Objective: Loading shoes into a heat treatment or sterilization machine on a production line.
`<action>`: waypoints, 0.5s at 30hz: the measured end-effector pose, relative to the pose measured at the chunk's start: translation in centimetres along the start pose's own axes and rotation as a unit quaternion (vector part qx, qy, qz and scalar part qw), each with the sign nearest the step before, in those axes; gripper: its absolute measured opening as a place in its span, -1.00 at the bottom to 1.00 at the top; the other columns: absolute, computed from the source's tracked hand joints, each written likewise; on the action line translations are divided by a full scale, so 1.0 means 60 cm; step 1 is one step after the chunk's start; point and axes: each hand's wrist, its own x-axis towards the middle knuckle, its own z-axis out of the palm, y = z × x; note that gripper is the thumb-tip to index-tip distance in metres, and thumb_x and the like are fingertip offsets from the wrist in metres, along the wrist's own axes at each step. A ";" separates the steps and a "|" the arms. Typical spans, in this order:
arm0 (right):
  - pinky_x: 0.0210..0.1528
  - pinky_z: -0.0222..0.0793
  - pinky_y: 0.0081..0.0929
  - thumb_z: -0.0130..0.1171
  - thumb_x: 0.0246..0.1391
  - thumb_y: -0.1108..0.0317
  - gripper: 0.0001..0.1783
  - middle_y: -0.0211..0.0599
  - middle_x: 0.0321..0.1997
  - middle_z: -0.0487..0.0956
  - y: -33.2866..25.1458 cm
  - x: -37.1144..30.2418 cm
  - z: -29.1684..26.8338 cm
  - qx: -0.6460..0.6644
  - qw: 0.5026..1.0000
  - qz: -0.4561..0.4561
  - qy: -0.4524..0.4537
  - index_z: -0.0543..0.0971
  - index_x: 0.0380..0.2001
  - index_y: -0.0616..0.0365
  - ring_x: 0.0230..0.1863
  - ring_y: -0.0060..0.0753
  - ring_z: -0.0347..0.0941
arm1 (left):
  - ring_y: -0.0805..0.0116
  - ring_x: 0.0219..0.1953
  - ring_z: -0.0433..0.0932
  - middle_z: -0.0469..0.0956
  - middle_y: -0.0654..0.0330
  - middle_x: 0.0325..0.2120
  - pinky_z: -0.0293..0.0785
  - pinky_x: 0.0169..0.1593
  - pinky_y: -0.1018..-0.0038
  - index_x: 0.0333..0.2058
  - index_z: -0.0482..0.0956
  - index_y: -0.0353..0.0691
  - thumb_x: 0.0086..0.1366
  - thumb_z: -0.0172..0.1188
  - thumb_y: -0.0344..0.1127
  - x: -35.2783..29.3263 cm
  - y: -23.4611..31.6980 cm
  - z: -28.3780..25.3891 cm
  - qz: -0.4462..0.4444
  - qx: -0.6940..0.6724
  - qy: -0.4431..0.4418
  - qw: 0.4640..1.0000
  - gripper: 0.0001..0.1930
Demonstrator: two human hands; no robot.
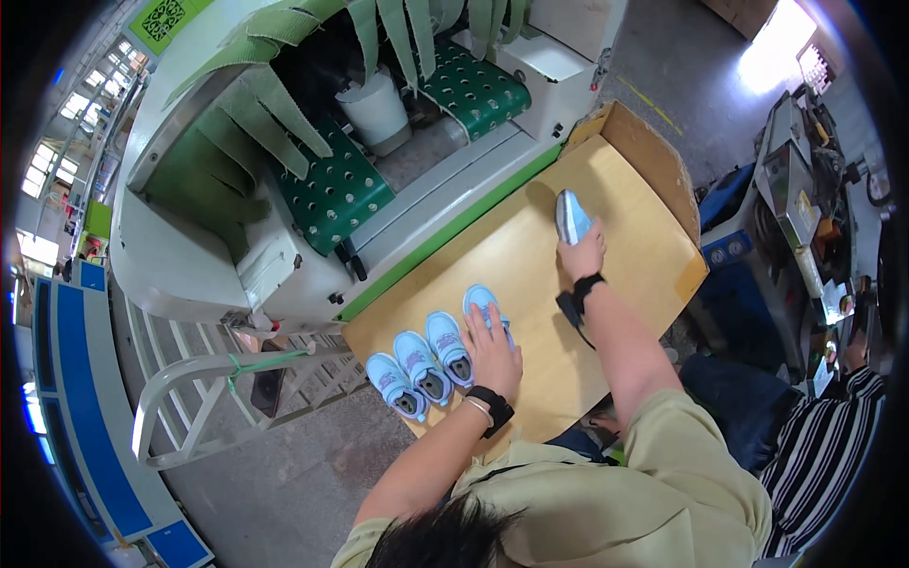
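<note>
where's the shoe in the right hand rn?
Head view, upper right of the wooden table: the light blue shoe is gripped by the right hand, near the table's far edge by the green conveyor, apart from the row of shoes.

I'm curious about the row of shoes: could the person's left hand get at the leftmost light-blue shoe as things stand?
Probably yes. The left hand already rests on the rightmost shoe of the row, and the leftmost shoe lies in the same row on the wooden table, uncovered, with nothing between.

Light-blue shoes [431, 364], green perforated belt [336, 189]
</note>
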 end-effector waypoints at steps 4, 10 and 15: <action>0.15 0.29 -0.01 0.47 -0.22 0.27 0.03 0.05 0.29 0.31 -0.052 -0.124 -0.078 -0.097 0.930 -0.344 -0.092 0.20 0.35 0.03 0.17 0.16 0.30 | -0.25 0.45 -0.16 -0.20 -0.35 0.38 -0.18 0.45 0.03 0.39 -0.13 -0.34 0.09 0.35 -0.40 -0.013 -0.021 0.015 -0.046 -0.190 0.064 0.979 0.00; 0.20 0.28 -0.05 0.45 -0.20 0.32 -0.03 0.15 0.13 0.45 -0.016 -0.179 -0.061 0.076 0.897 -0.326 -0.290 0.25 0.33 0.15 0.12 0.19 0.37 | -0.21 0.41 -0.02 -0.09 -0.27 0.35 0.03 0.40 0.19 0.32 0.03 -0.28 0.09 0.28 -0.47 0.025 -0.013 0.013 -0.122 -0.286 0.119 0.943 -0.15; 0.23 0.31 -0.19 0.43 -0.14 0.36 -0.10 0.12 0.15 0.46 -0.026 -0.170 -0.064 0.197 0.916 -0.222 -0.270 0.27 0.30 0.20 0.15 0.09 0.41 | 0.22 0.12 0.39 0.32 0.03 0.12 0.30 0.22 0.34 0.31 0.08 -0.23 0.13 0.23 -0.47 0.049 -0.016 -0.137 -0.141 -0.545 0.085 0.822 -0.22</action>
